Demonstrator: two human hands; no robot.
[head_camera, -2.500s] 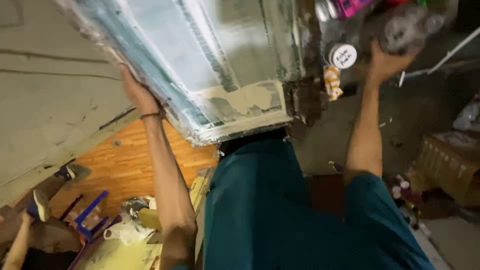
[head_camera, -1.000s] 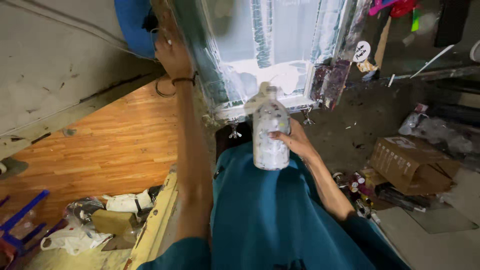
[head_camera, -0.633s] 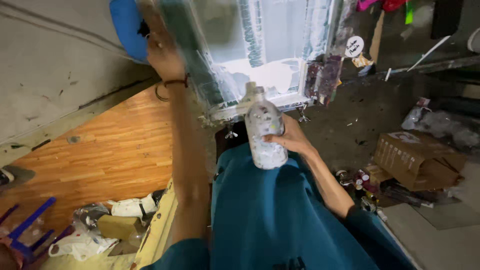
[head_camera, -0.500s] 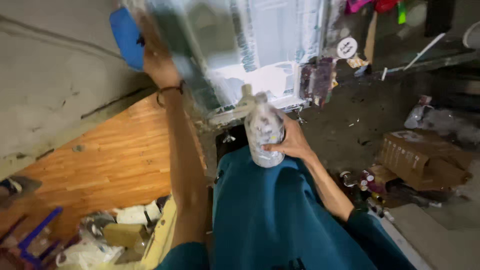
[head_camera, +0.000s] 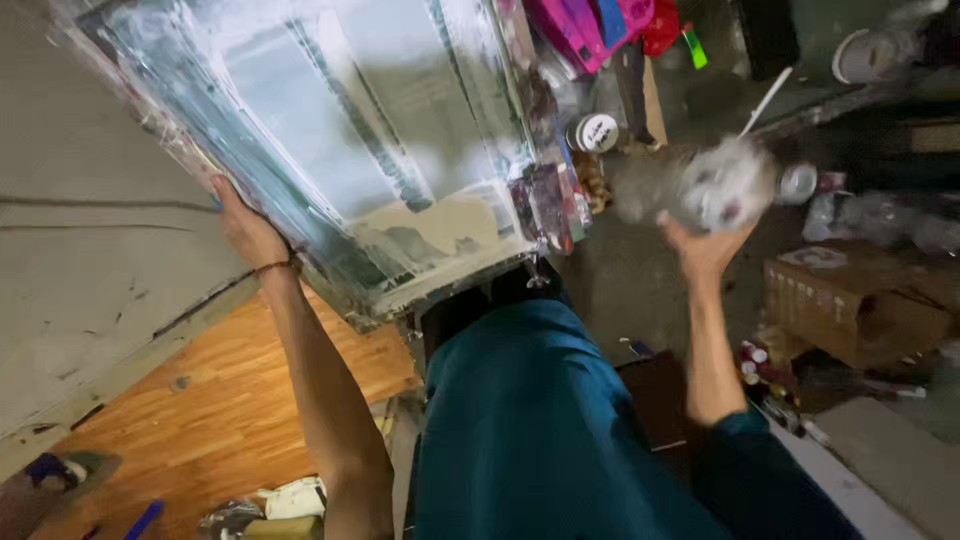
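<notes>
My left hand (head_camera: 243, 228) grips the left edge of a large glass-fronted panel (head_camera: 340, 150), a frosty door-like frame tilted in front of me. My right hand (head_camera: 702, 243) is raised to the right and holds a clear plastic bottle (head_camera: 725, 185), which is blurred by motion. My teal shirt (head_camera: 540, 430) fills the lower middle of the view.
A wooden floor (head_camera: 200, 420) lies at the lower left beside a grey wall (head_camera: 90, 290). A cardboard box (head_camera: 850, 300) sits at the right. Pink and red items (head_camera: 600, 25), a round lidded container (head_camera: 594, 132) and small bottles (head_camera: 765, 380) clutter the dark ground.
My right hand has swung the bottle from in front of my chest up and out to the right. My left hand still holds the panel's edge, and the view has shifted.
</notes>
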